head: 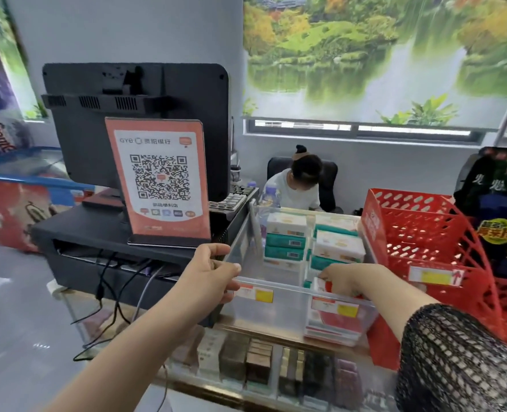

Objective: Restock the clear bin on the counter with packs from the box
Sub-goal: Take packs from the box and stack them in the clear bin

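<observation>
Standing on the bench, the bin is set lengthwise from 6 to 12 o'clock. Its 7 o'clock corner is gripped by the left hand's curled fingers; a pack inside at 5 o'clock is pinched by the right hand.

We are counting one left hand, one right hand, one clear bin, two price labels on it, one QR stand, one monitor, and one pack in hand; the others are sitting too tightly stacked to count.
</observation>
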